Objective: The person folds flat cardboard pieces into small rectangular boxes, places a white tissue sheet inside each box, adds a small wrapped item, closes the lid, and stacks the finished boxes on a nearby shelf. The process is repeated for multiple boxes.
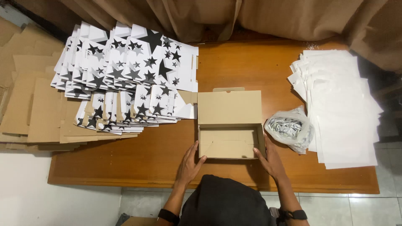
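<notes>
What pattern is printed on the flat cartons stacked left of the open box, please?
Black and grey stars on white, on the flat cartons; head view.

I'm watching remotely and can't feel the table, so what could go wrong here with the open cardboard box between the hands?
1. The left hand and right hand press the walls of the open brown cardboard box; too hard a squeeze could buckle them.
2. The clear plastic bag of small packets lies right beside the right hand and might get nudged toward the stack of white paper sheets.
3. The fanned pile of star-printed flat cartons leans near the box's upright lid and could slide.
</notes>
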